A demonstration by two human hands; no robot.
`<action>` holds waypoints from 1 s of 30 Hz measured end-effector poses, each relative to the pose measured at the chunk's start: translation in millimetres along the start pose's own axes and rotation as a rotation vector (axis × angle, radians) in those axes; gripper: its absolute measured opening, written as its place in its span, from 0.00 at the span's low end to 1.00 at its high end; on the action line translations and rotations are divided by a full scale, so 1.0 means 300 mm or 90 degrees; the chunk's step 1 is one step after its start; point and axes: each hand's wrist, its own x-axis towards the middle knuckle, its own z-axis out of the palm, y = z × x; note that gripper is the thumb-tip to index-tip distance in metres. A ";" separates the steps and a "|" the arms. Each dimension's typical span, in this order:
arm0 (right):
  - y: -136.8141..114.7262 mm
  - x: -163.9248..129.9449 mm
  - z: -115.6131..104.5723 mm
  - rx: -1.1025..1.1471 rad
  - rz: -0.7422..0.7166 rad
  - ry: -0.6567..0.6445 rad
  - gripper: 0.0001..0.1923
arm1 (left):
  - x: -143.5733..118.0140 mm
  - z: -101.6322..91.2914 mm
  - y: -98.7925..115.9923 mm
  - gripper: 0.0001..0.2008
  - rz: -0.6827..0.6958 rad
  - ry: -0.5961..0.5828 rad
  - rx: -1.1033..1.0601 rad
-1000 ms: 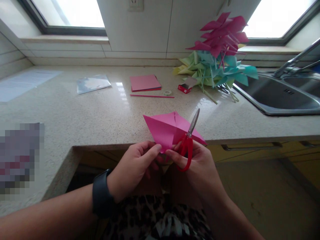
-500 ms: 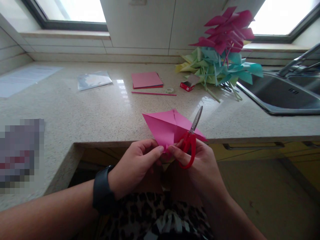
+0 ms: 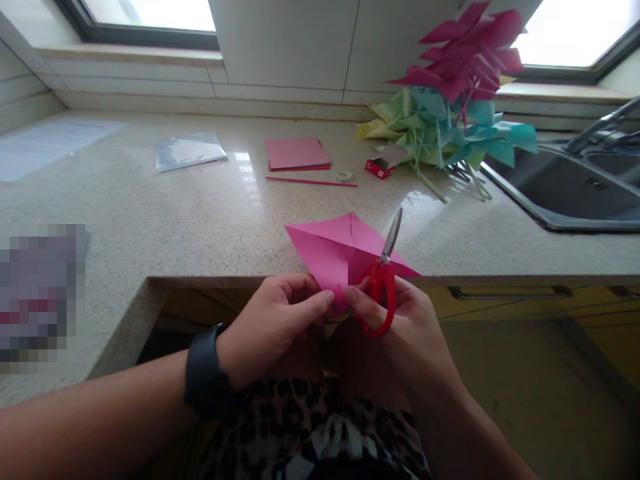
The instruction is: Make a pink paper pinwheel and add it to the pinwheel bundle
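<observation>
A creased sheet of pink paper (image 3: 325, 257) is held at the counter's front edge, its near corner between my two hands. My left hand (image 3: 285, 320), with a dark watch on the wrist, pinches that corner from the left, thumb on top. From the right, the thumb of my right hand (image 3: 400, 327) presses on the same corner. Red-handled scissors (image 3: 384, 287) also sit in my right hand, blades pointing up and away over the paper. The fingers beneath the paper are mostly hidden.
Farther back on the counter (image 3: 200, 220) lie a stack of coloured paper (image 3: 299, 154), a pink stick (image 3: 311, 181), a tape roll (image 3: 344, 176), a small red box (image 3: 379, 168) and a clear packet (image 3: 190, 152). Paper pinwheels (image 3: 465, 87) are piled beside the sink (image 3: 575, 187).
My thumbs have shifted slightly on the near corner of the pink paper, which now looks flatter. The view has tilted down a little. Both hands keep their hold.
</observation>
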 end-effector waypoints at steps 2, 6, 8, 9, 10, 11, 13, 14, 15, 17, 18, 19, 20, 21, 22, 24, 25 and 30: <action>0.000 -0.002 0.000 0.008 0.001 -0.008 0.12 | 0.001 -0.004 -0.003 0.14 -0.009 0.001 0.010; 0.006 0.000 -0.002 0.015 -0.002 0.002 0.12 | -0.003 -0.003 0.000 0.13 -0.004 -0.001 -0.001; 0.011 0.002 -0.003 0.014 -0.006 0.013 0.12 | -0.005 0.001 0.005 0.12 0.001 -0.005 -0.012; 0.012 0.003 -0.003 0.012 -0.006 0.014 0.11 | -0.005 0.002 0.007 0.11 0.004 -0.007 -0.019; 0.014 0.003 -0.003 0.010 -0.005 0.014 0.11 | -0.005 0.003 0.009 0.11 0.005 -0.011 -0.024; 0.015 0.002 -0.003 0.010 -0.004 0.014 0.11 | -0.004 0.003 0.010 0.10 0.006 -0.014 -0.028; 0.016 0.000 -0.003 0.012 -0.002 0.017 0.11 | -0.003 0.002 0.010 0.11 0.001 -0.019 -0.026; 0.016 -0.001 -0.002 0.014 -0.001 0.018 0.11 | -0.003 0.002 0.009 0.12 -0.003 -0.021 -0.022; 0.016 -0.002 -0.002 0.016 0.000 0.020 0.11 | -0.003 0.001 0.009 0.12 -0.007 -0.024 -0.018; 0.014 -0.003 -0.001 0.021 0.003 0.019 0.12 | -0.004 0.001 0.009 0.12 -0.009 -0.027 -0.021; 0.012 -0.004 0.000 0.024 0.003 0.019 0.12 | -0.004 0.001 0.009 0.11 -0.008 -0.030 -0.025; 0.011 -0.004 0.000 0.025 0.002 0.020 0.12 | -0.005 0.002 0.011 0.10 -0.004 -0.032 -0.030; 0.010 -0.004 0.001 0.026 0.001 0.022 0.12 | -0.006 0.003 0.012 0.09 -0.001 -0.033 -0.033; 0.010 -0.004 0.001 0.026 0.001 0.025 0.12 | -0.007 0.004 0.014 0.09 0.000 -0.034 -0.034; 0.010 -0.003 0.002 0.026 0.002 0.028 0.12 | -0.007 0.005 0.016 0.09 0.000 -0.031 -0.031; 0.013 -0.002 0.002 0.023 0.005 0.031 0.12 | -0.007 0.007 0.020 0.10 -0.005 -0.025 -0.020; 0.015 -0.001 0.002 0.021 0.006 0.030 0.12 | -0.007 0.007 0.022 0.10 -0.007 -0.023 -0.013; 0.020 0.001 0.001 0.028 0.005 0.036 0.12 | -0.007 0.005 0.027 0.12 0.002 -0.016 0.044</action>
